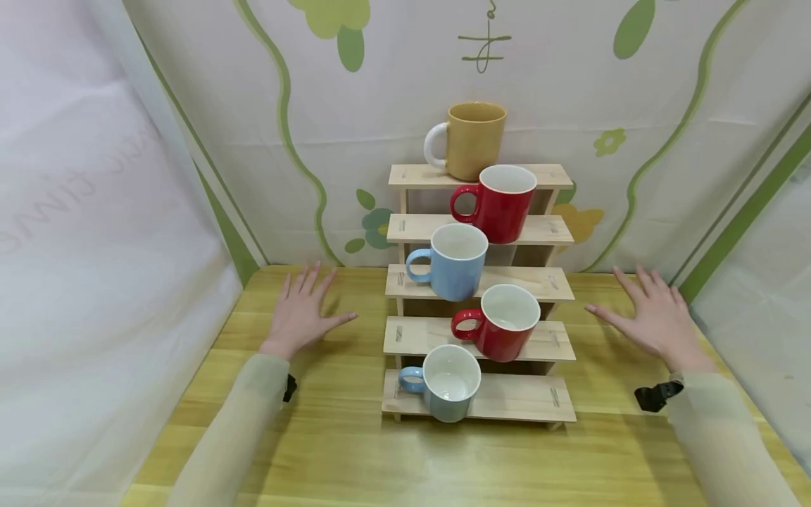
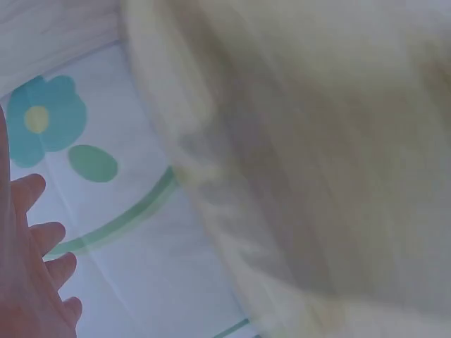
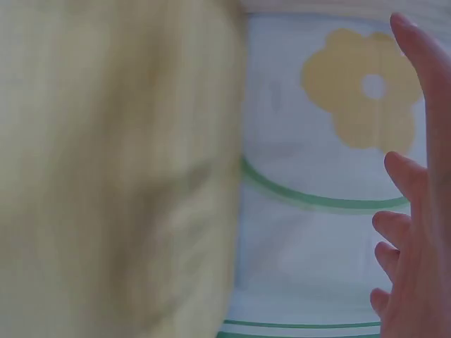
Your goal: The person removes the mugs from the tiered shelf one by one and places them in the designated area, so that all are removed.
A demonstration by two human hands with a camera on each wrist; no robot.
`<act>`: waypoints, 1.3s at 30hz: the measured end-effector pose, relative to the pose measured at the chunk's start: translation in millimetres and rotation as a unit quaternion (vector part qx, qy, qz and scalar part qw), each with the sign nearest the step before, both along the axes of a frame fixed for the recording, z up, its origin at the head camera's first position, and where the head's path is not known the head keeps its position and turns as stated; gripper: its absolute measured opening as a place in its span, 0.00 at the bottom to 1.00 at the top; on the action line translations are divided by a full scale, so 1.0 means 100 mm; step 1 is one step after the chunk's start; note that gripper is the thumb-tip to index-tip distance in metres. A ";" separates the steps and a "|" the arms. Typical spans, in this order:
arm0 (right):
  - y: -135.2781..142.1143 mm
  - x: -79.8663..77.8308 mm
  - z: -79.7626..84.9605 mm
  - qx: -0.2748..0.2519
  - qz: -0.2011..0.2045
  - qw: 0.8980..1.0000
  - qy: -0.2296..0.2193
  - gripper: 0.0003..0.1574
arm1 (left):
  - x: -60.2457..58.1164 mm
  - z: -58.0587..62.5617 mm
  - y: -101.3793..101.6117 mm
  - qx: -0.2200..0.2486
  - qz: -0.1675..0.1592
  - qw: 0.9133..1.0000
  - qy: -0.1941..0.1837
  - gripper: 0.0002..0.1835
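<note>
My left hand [image 1: 299, 315] is spread palm down over the table, left of a stepped wooden rack [image 1: 412, 336]. To the rack's right, my right hand [image 1: 659, 318] has its fingers spread too; neither hand holds anything. One mug stands on each step: a tan mug [image 1: 478, 144] with a white handle on top, then a red mug [image 1: 503, 211], a blue mug [image 1: 456, 271], another red mug [image 1: 503, 334], and a pale blue mug [image 1: 450, 391] at the bottom. All handles point left. Both wrist views show only fingers, tabletop and curtain.
The wooden table [image 1: 329, 451] reaches back to a white patterned curtain [image 1: 355, 127]. More white fabric [image 1: 95, 246] hangs along the left side, and a further panel [image 1: 760, 310] borders the right. Black straps are on both wrists.
</note>
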State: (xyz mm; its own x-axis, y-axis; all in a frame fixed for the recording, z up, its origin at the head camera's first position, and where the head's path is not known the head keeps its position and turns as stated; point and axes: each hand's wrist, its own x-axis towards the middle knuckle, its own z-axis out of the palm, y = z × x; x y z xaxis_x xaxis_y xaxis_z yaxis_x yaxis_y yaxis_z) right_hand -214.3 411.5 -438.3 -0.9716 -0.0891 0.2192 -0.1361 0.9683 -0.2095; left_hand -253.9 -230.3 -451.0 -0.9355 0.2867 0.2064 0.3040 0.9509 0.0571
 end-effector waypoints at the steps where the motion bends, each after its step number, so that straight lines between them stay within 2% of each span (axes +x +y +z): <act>1: -0.01 0.00 0.05 -0.005 0.000 1.000 0.002 0.62 | 0.00 0.02 0.01 0.006 -0.001 1.000 0.003 0.59; 7: -0.11 -0.02 0.32 -0.064 0.001 0.998 0.007 0.61 | 0.01 0.19 0.06 0.082 -0.017 0.996 0.024 0.58; 12: -0.21 -0.02 0.50 -0.140 0.005 0.990 -0.005 0.59 | 0.03 0.36 0.11 0.179 -0.017 0.984 0.017 0.55; 15: -0.29 0.00 0.58 -0.197 0.006 0.980 -0.019 0.56 | 0.06 0.46 0.15 0.237 -0.008 0.972 0.002 0.53; 19: -0.40 0.03 0.65 -0.280 0.004 0.959 -0.036 0.52 | 0.10 0.56 0.23 0.293 -0.006 0.956 -0.007 0.50; 26: -0.64 -0.01 0.66 -0.381 0.015 0.923 -0.050 0.41 | 0.19 0.69 0.40 0.381 -0.029 0.924 0.005 0.44; 30: -0.74 0.00 0.63 -0.414 0.012 0.907 -0.073 0.40 | 0.23 0.74 0.49 0.406 -0.047 0.913 0.009 0.42; 33: -0.80 0.03 0.59 -0.418 0.002 0.904 -0.086 0.40 | 0.25 0.75 0.54 0.420 -0.059 0.906 0.008 0.42; 37: -0.87 0.07 0.54 -0.410 -0.015 0.907 -0.096 0.41 | 0.27 0.77 0.60 0.435 -0.079 0.897 0.014 0.43; 39: -0.90 0.07 0.51 -0.415 -0.022 0.904 -0.099 0.41 | 0.28 0.78 0.62 0.440 -0.086 0.893 0.018 0.43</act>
